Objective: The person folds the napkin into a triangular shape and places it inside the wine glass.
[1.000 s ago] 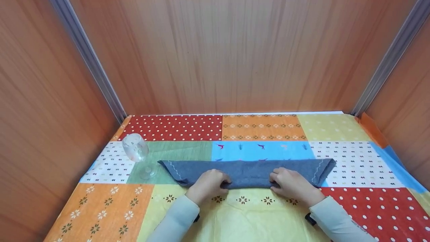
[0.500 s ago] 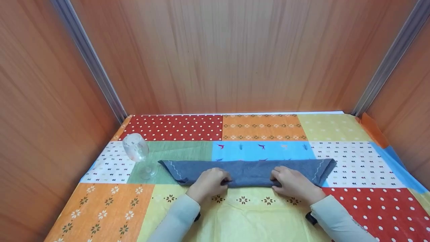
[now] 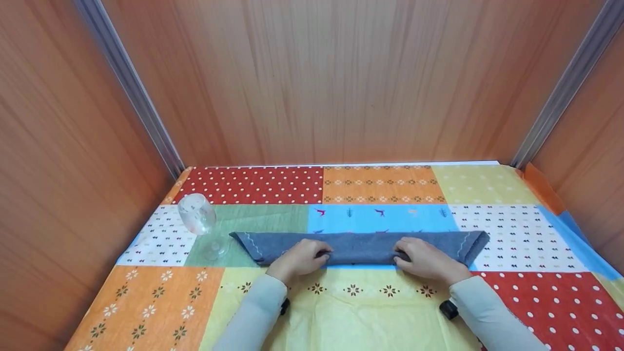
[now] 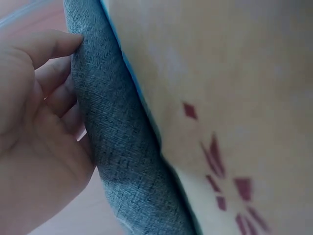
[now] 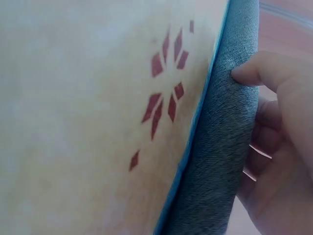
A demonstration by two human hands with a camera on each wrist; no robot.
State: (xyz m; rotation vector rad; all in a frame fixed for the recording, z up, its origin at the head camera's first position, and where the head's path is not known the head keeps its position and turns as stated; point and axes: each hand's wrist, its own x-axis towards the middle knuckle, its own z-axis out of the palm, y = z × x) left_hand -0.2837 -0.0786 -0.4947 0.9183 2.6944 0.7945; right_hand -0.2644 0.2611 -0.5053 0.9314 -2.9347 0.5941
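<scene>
A grey-blue cloth napkin, folded into a long band with slanted ends, lies across the middle of the table. White stitching runs near both ends. At its near edge, left of the middle, my left hand grips the fabric with curled fingers. My right hand holds the same edge further right. In the left wrist view, the thumb rests on a rounded, rolled edge of the napkin, fingers behind it. The right wrist view shows the thumb pressing the rolled napkin, with the other fingers partly hidden behind.
A clear stemmed glass stands upright left of the napkin's left end. The table bears a patchwork-print tablecloth. Wood-grain panels with metal corner posts enclose the back and both sides.
Both hands have moved slightly away from the body, and the napkin's near edge has shifted back with them, making the band narrower. The glass has not moved.
</scene>
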